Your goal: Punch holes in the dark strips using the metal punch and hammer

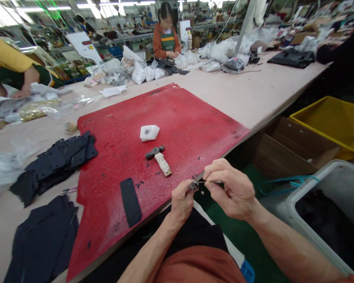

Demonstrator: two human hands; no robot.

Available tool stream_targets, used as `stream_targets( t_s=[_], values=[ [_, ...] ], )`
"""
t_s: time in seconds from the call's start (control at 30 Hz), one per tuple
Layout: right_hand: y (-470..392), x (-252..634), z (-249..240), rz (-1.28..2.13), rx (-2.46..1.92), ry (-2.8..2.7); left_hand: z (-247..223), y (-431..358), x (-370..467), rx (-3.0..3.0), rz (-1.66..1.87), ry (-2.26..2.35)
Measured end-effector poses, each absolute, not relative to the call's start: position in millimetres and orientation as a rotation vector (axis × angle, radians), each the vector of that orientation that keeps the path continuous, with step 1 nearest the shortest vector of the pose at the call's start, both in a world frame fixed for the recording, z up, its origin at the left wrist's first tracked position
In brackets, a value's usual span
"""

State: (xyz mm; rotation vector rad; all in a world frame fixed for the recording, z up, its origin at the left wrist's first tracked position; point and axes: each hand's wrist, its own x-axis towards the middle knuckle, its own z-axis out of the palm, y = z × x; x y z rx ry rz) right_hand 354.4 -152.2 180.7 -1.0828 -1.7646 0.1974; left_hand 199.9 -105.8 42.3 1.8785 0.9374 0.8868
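Observation:
Just off the front edge of the red board [188, 118], my left hand [180, 202] is closed on a small dark metal piece [194, 185]. My right hand [231, 190] pinches a thin metal rod-like tool [217, 181], its tip at the metal piece. Whether the tip is inside it is too small to tell. A ball-peen hammer [163, 163] with a white-wrapped handle lies on the board. Behind it sits a white block [150, 133] with a grey mark on top. One black rounded strip [130, 202] lies near the front edge, with small black scraps around.
Stacks of black cut pieces [56, 161] [44, 239] lie at the left. Plastic bags [144, 70] line the table's far side. Co-workers sit at the back and left. At my right stand a yellow crate [336, 125], a cardboard box [289, 147] and a grey bin [295, 196].

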Motion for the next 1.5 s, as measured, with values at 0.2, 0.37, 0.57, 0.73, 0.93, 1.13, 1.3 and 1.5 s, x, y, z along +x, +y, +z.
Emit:
stream_targets(
  t_s=[0.2,0.37,0.57,0.73,0.93,1.13,1.3,1.5],
  values=[
    [-166,358,178,0.337,-1.098,-1.295,33,-103,199,1.87,0.984,0.945],
    [-166,375,166,0.63,-1.093,-1.145,32,-101,198,1.874,1.016,0.958],
    [-162,422,125,0.761,-1.426,-1.211,36,-103,197,1.738,0.963,1.051],
    [-172,440,96,0.618,-1.555,-0.981,38,-102,198,1.606,0.939,1.05],
    [-155,417,87,0.594,-1.635,-0.855,46,-106,186,1.746,0.864,1.111],
    [-76,390,78,0.681,-1.739,-1.087,43,-103,164,1.646,0.919,1.282],
    [-17,362,92,0.267,-1.876,-1.517,56,-97,116,1.4,1.208,1.441],
    [-105,296,97,1.16,-1.199,-2.249,75,-112,22,1.273,1.441,1.759]
  ],
)
